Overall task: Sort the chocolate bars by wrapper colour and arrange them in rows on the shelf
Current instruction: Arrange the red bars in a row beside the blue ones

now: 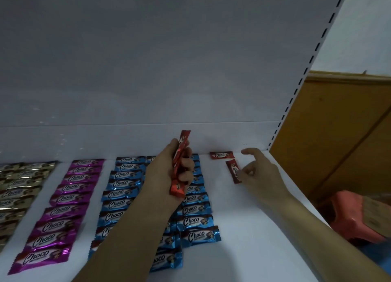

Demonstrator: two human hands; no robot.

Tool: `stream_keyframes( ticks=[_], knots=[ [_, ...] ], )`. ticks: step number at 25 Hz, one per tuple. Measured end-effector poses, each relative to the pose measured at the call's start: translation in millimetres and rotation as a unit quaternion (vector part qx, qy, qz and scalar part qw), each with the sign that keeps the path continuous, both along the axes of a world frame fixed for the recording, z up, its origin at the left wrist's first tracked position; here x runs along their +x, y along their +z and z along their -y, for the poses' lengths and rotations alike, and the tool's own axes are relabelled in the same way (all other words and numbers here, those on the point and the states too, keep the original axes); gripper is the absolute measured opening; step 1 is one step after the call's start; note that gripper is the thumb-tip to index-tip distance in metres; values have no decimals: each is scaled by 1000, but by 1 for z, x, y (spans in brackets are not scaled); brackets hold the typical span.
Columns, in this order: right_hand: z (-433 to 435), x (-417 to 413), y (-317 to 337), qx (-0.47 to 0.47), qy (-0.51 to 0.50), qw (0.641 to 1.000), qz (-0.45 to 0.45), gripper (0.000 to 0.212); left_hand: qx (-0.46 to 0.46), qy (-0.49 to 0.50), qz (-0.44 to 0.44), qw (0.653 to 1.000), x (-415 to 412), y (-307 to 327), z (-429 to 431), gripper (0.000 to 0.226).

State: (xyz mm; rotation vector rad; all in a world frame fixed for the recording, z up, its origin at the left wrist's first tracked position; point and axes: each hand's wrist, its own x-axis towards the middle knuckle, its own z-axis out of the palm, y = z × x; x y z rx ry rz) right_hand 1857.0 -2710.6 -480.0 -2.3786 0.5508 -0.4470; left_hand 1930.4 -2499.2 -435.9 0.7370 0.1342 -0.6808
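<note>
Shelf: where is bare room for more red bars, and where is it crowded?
Bare: the shelf strip between the blue bars and its right edge, in front of the two laid red bars. Crowded: the gold bars, purple bars and blue bars.

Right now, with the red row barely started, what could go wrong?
1. The tilted red bar pinched by the right hand lies nearly crosswise to the first red bar. If it is released like this, the row starts crooked.
2. The left hand grips several red bars in a loose bunch above the blue bars. One could slip out and land in the wrong colour.
3. The left forearm crosses over the blue rows and might nudge them.
</note>
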Motion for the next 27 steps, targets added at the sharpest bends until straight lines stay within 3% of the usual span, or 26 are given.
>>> stream_keyframes(
  ticks=[4, 10, 18, 25, 27],
  knots=[
    [5, -2, -12, -57, 2, 998, 30, 8, -38, -22, -66, 997, 1, 0, -2, 30],
    [9, -11, -14, -126, 154, 980, 16, 29, -56, -51, -82, 994, 2, 0, -4, 41],
    [2, -1, -19, -239, 173, 955, -39, 50, -10, -45, -32, 998, 2, 1, -3, 33],
    [2, 1, -21, -245, 173, 952, -56, 54, 51, -76, 60, 994, 6, 0, 1, 32],
    [-2, 1, -18, -190, 154, 970, 6, 47, 112, -94, 127, 981, 6, 2, 2, 30]
  ],
)
